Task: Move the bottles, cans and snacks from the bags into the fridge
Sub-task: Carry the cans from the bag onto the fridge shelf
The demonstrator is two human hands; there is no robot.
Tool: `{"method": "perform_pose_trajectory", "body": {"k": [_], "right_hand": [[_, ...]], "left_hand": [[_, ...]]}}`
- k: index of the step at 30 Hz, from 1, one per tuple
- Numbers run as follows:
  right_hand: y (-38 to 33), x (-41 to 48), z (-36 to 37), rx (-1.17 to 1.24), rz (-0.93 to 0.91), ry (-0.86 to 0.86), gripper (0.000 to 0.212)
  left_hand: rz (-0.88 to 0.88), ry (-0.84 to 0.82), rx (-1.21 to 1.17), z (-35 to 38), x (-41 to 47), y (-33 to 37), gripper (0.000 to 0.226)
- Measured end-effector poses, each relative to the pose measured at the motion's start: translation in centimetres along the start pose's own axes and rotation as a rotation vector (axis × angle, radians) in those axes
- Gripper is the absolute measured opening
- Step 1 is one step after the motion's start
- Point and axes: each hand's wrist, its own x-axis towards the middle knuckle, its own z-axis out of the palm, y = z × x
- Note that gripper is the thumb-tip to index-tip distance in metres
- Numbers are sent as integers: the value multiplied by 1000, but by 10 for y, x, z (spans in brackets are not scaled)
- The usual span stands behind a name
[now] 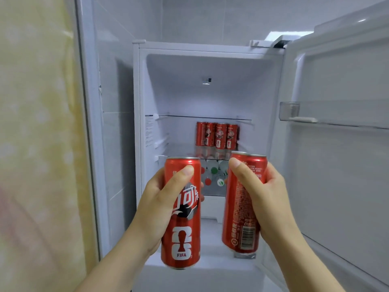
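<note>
- A wall of large pale grey glossy tiles [189, 17] fills the back.
- A pale yellow fabric curtain with faint white blotches [37, 123] hangs far left.
- A white upright frame [88, 102] stands just beside the curtain.
- A bright patch of reflected light [277, 35] lies on the upper-right tiles.

Left can [181, 213]: white "FIFA" near base, under large "26"; Chinese logo "可乐" mid-body. Right can [242, 207]: barcode, circled "Al" mark; fine print illegible. Shelf cans [216, 135]: same logo, blurred. Wall sticker [149, 131]: unreadable.
</note>
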Motion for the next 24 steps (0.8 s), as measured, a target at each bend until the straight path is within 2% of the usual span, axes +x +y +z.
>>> {"method": "perform_pose_trajectory", "body": {"k": [5,12,17,21,24], "right_hand": [[31,36,0,34,23,-41,43],[67,84,7,25,47,-8,30],[89,120,23,14,44,29,45],[110,155,45,10,42,65,41],[123,185,65,-12,40,93,44]], "left_hand": [[-4,56,15,6,42,-21,41],[-7,59,27,3,99,-48,47],[-14,18,20,-7,150,-67,46],[0,-8,5,-22,199,-78,41],[10,-12,-3,-37,239,-82,49]]}}
